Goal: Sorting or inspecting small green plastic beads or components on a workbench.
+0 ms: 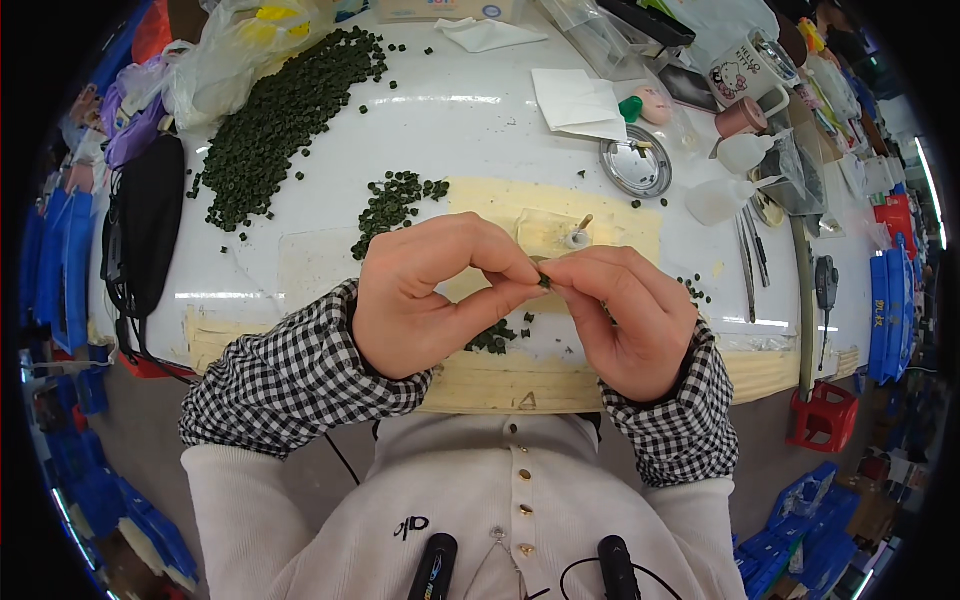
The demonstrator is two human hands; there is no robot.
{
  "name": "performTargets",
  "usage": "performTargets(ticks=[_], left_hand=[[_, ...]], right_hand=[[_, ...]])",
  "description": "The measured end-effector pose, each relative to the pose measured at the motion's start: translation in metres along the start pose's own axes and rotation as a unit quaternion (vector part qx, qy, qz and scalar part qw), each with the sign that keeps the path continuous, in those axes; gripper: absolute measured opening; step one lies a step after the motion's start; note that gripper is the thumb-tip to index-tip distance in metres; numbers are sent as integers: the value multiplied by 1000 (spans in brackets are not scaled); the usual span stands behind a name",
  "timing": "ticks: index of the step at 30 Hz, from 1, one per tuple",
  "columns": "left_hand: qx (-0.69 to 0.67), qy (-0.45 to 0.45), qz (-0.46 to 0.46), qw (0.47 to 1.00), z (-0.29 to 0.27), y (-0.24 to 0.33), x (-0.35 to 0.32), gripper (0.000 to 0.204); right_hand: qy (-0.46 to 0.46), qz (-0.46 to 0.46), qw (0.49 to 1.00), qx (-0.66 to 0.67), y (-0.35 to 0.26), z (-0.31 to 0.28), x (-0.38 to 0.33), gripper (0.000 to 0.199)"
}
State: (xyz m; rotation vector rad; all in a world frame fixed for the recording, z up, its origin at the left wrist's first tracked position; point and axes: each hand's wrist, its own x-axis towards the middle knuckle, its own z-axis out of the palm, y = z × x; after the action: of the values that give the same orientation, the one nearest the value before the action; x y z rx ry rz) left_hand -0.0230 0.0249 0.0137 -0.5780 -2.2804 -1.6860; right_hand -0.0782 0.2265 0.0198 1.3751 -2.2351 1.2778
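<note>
In front of my chest both hands meet fingertip to fingertip above the table. My left hand [430, 290] pinches a small dark green part [544, 281] between thumb and forefinger. The fingers of my right hand [632, 315] are pressed together right against that part; what lies between them is hidden. Just beyond the fingertips, a short brown stick stands in a small white holder [577, 238] on yellow tape. Loose green pieces [492, 338] lie under my hands, and a small pile of green pieces [385, 208] sits beyond my left hand.
A large heap of green pieces [265, 130] covers the far left, near a black pouch [150, 225]. At right are a round metal dish [636, 165], white squeeze bottles [715, 200], tweezers [746, 265], a mug [745, 75] and a screwdriver [825, 300]. Yellow tape lines the table's front edge [500, 390].
</note>
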Motion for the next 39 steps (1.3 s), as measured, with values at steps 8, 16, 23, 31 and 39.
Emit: performTargets(ticks=[8,16,23,31,39], left_hand=[[14,1,10,1000,0,0,0,18],[25,-6,32,999,-1,0,0,18],[28,4,17,999,-3,1,0,16],[177,4,148,973,-6,9,4,21],[183,25,182,966,-4,6,3,23]], right_hand=[[-5,3,1000,6,-1,0,-1,28],[-12,10,1000,17,0,0,-2,27],[3,35,998,55,-3,0,-3,25],[2,44,994,104,-3,-4,-1,24],[22,6,995,95,-2,-1,-1,27]])
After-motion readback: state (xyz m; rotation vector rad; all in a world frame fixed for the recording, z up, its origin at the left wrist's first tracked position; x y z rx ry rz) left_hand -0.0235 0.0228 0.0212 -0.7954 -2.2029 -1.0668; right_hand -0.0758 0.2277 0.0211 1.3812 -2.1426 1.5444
